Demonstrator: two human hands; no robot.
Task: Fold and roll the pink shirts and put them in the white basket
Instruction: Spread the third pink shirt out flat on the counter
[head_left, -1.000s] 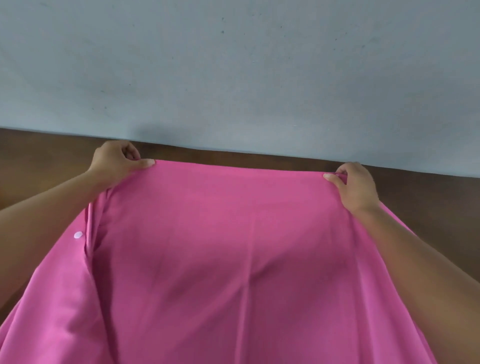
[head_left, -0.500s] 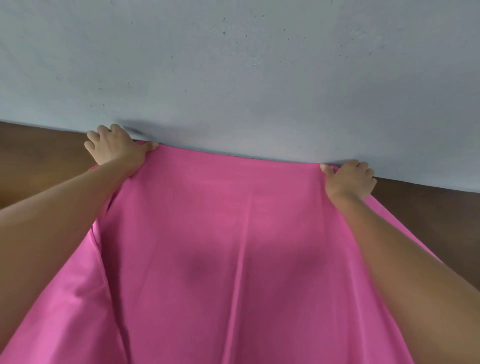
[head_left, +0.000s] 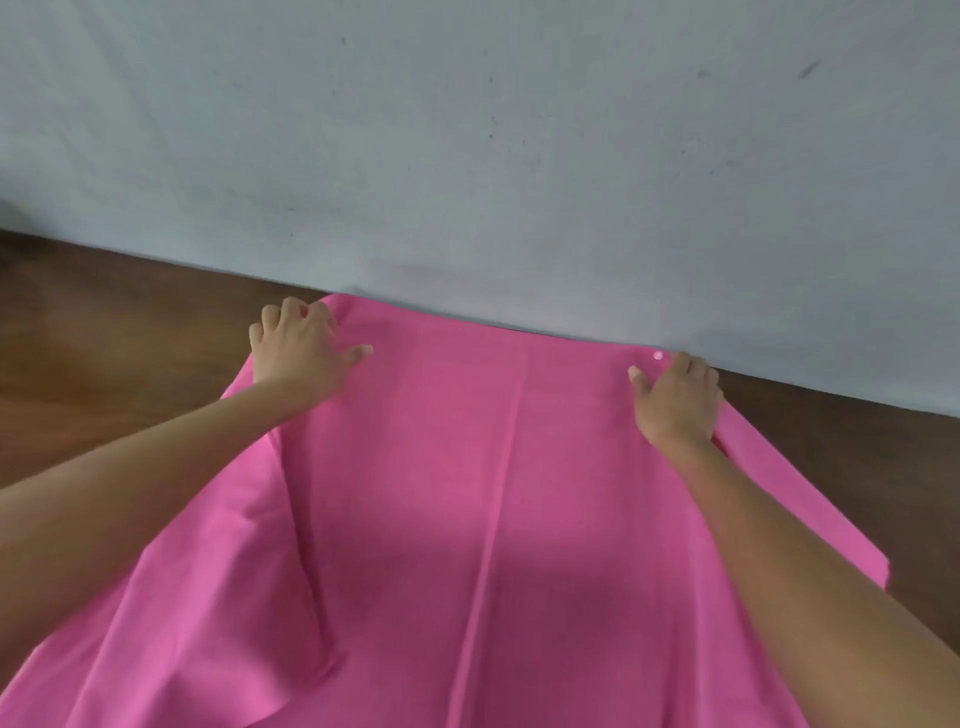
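Both hands have been lowered from the pinched far edge of the shirt (head_left: 467, 493), which is now laid flat on the brown table (head_left: 104, 338) against the grey wall (head_left: 467, 130). The left hand (head_left: 298, 351) is pressed on the far left corner, fingers loosely curled; the right hand (head_left: 675, 397) is rested flat, fingers together, beside a white button (head_left: 658, 355).

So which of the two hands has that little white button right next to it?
The right hand. A small white button sits on the pink shirt just beside its fingertips, at the far edge. No button shows near the left hand.
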